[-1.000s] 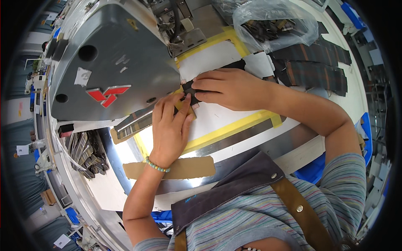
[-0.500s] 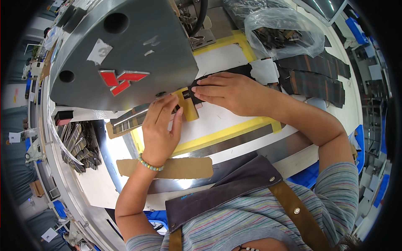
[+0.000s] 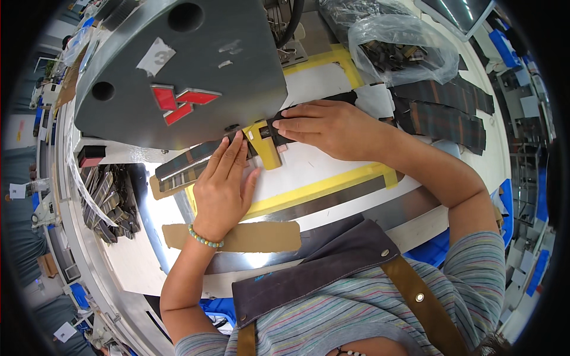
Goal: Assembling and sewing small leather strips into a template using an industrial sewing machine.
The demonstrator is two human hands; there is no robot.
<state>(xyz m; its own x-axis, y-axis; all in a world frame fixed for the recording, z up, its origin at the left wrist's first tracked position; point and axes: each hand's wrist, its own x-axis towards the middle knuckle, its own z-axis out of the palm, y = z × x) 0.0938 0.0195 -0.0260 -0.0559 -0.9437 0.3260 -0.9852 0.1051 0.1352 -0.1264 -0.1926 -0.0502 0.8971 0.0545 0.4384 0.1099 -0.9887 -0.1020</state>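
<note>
My left hand [image 3: 221,193], with a bead bracelet at the wrist, lies with its fingers stretched out. Its fingertips rest on the dark plaid fabric strip [image 3: 189,159], just left of a yellow guide piece [image 3: 270,155] on the white work plate. On the other side of that piece, my right hand [image 3: 332,129] is laid flat, fingers straight, over a black fabric strip [image 3: 344,97]. The strip runs toward the guide; what lies under the right fingers is hidden. Over both hands' far side looms the grey machine head [image 3: 178,77].
Yellow tape [image 3: 320,185] edges the white plate. A brown cardboard strip [image 3: 261,237] lies nearer me. Plaid fabric pieces [image 3: 445,127] are at right, below a clear plastic bag [image 3: 404,41] of scraps. A bundle of striped pieces [image 3: 110,202] lies at left.
My left hand has shifted a little left off the yellow guide piece, and its fingers have straightened. The right hand has stayed nearly in place on the black strip.
</note>
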